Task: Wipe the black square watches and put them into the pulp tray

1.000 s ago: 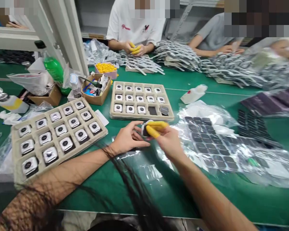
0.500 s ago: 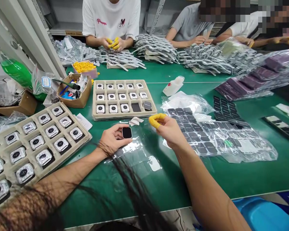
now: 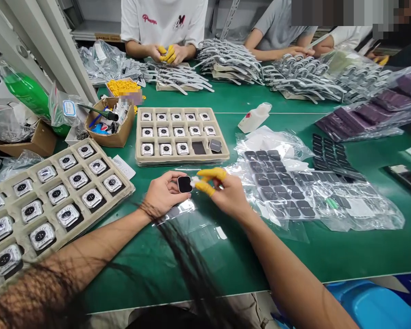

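My left hand (image 3: 162,193) grips a square smartwatch body (image 3: 184,184) by its edges, its black screen facing up. Yellow finger cots cover fingertips of my right hand (image 3: 222,187). Those fingers pinch a small crumpled white wipe (image 3: 193,181) against the right edge of the screen. Clear plastic sheets (image 3: 205,233) lie on the green table below both hands. Beyond them is a beige tray (image 3: 183,161) of watch bodies, most showing their sensor backs; one front-right slot holds a dark square piece (image 3: 214,145).
A second tray (image 3: 126,187) of watch bodies lies at left. To the right are dark square film sheets (image 3: 277,180) in plastic and a white bottle (image 3: 255,117). A cardboard box (image 3: 114,132) of tools stands back left. Co-workers sit opposite behind piles of grey straps (image 3: 231,64).
My right hand has moved left to the watch and now pinches the white wipe, which was lying on the plastic beyond the watch. The view has shifted slightly.
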Demonstrator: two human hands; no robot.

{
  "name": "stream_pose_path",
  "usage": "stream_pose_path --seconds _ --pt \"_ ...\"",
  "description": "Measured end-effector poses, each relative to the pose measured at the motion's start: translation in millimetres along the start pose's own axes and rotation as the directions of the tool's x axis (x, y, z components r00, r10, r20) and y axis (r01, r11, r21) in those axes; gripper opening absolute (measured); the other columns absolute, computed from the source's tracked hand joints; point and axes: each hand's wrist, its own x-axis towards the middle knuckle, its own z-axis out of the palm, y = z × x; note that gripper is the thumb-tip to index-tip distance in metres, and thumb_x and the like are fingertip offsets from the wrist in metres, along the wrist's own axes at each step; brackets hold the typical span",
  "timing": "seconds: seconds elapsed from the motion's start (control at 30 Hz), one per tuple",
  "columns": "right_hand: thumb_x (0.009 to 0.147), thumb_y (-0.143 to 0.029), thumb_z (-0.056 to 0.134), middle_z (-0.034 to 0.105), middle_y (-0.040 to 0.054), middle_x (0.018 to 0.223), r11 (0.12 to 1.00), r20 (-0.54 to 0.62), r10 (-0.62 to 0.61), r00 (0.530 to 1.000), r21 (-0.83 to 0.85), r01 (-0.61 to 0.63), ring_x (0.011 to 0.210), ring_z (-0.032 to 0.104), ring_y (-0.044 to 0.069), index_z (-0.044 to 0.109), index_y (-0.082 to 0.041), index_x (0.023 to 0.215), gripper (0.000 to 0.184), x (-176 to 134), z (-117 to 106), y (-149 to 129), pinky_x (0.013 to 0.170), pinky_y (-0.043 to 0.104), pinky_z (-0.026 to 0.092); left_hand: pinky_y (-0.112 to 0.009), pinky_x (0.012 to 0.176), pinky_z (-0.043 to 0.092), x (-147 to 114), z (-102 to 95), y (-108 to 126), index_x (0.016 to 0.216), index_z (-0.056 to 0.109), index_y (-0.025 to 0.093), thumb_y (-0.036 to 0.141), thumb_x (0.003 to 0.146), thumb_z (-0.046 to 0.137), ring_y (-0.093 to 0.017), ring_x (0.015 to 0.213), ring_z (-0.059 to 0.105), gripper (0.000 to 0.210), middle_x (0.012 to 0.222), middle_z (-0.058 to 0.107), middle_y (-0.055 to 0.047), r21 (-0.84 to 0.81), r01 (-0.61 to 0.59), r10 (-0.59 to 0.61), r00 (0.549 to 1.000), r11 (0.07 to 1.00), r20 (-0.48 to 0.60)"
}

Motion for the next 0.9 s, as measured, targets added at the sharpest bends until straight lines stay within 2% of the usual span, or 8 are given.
stream_pose_path --seconds 0.1,0.23,0.37,0.53,0.7,0.77,0.83,0.9 --pt "0.108 -0.05 0.091 0.09 0.0083 0.105 0.988 0.062 -0.126 0.99 0.094 0.12 0.097 0.08 0.034 0.098 -0.038 0.11 0.014 -10.5 2.5 -5.4 0.099 0.054 0.069 -0.032 0.092 0.077 1.2 0.4 -2.5 0.119 0.091 0.018 0.005 0.065 0.107 -0.022 0.09 0.093 0.058 0.101 0.095 -0.004 -0.043 0.005 -0.003 1.0 0.999 0.025" --pt "0.107 -0.049 0.092 0.087 0.0098 0.105 0.992 0.08 -0.114 0.99 0.057 0.11 0.104 0.082 0.037 0.098 -0.04 0.1 0.013 -8.8 4.7 -7.4 0.104 0.059 0.072 -0.034 0.092 0.078 0.3 0.8 -3.8 0.122 0.093 0.018 0.008 0.068 0.108 -0.022 0.089 0.094 0.057 0.103 0.097 -0.005 -0.025 0.024 -0.024 1.0 0.999 0.012" --pt "0.108 -0.044 0.095 0.087 0.0074 0.118 0.991 0.143 -0.128 0.981 0.055 0.122 0.116 0.084 0.036 0.098 -0.045 0.098 0.011 -2.9 5.5 -6.3 0.109 0.058 0.072 -0.035 0.098 0.078 -1.1 1.3 -3.3 0.127 0.095 0.02 0.007 0.069 0.103 -0.025 0.098 0.096 0.06 0.106 0.099 -0.003 0.058 0.028 -0.029 0.999 0.998 0.015" --pt "0.114 -0.041 0.088 0.086 0.0114 0.108 0.996 0.042 -0.048 0.998 -0.07 0.051 0.101 0.078 0.033 0.098 -0.031 0.109 0.015 -4.5 -2.3 8.5 0.096 0.049 0.068 -0.035 0.091 0.076 -1.3 2.1 -2.1 0.127 0.091 0.017 0.012 0.069 0.112 -0.022 0.088 0.091 0.062 0.095 0.093 -0.003 -0.035 0.04 -0.04 0.999 0.999 -0.014" --pt "0.117 -0.035 0.079 0.088 0.0209 0.125 0.933 -0.191 -0.105 0.976 -0.358 0.031 0.119 0.076 0.044 0.096 -0.026 0.126 0.021 -24.6 10.2 11.4 0.106 0.063 0.067 -0.035 0.099 0.073 6.4 1.3 1.1 0.125 0.088 0.018 0.01 0.059 0.123 -0.019 0.094 0.086 0.074 0.104 0.091 -0.001 -0.305 0.037 -0.078 0.989 0.952 -0.123" --pt "0.119 -0.034 0.077 0.092 0.0191 0.129 0.916 -0.114 -0.2 0.973 -0.373 0.144 0.121 0.079 0.044 0.095 -0.028 0.136 0.025 -35.1 21.1 4.1 0.11 0.066 0.067 -0.038 0.111 0.071 11.6 0.2 4.0 0.122 0.087 0.018 0.01 0.064 0.122 -0.017 0.099 0.084 0.068 0.109 0.091 -0.001 -0.481 0.042 -0.13 0.98 0.876 -0.151" --pt "0.121 -0.037 0.082 0.097 0.0135 0.135 0.904 0.109 -0.298 0.948 -0.287 0.317 0.131 0.082 0.043 0.094 -0.034 0.146 0.028 -43.3 28.9 -2.1 0.12 0.068 0.065 -0.042 0.121 0.068 15.4 -1.0 7.5 0.12 0.087 0.018 0.007 0.074 0.119 -0.017 0.102 0.082 0.057 0.11 0.09 -0.001 -0.6 0.059 -0.175 0.975 0.798 -0.138" --pt "0.116 -0.04 0.094 0.098 0.0099 0.144 0.891 0.259 -0.341 0.904 -0.217 0.399 0.147 0.081 0.044 0.092 -0.04 0.155 0.039 -45.9 31.9 -4.3 0.131 0.072 0.06 -0.045 0.128 0.065 16.8 -2.0 10.9 0.12 0.088 0.017 0.0 0.079 0.114 -0.017 0.103 0.081 0.051 0.109 0.089 -0.001 -0.634 0.102 -0.203 0.975 0.767 -0.09"
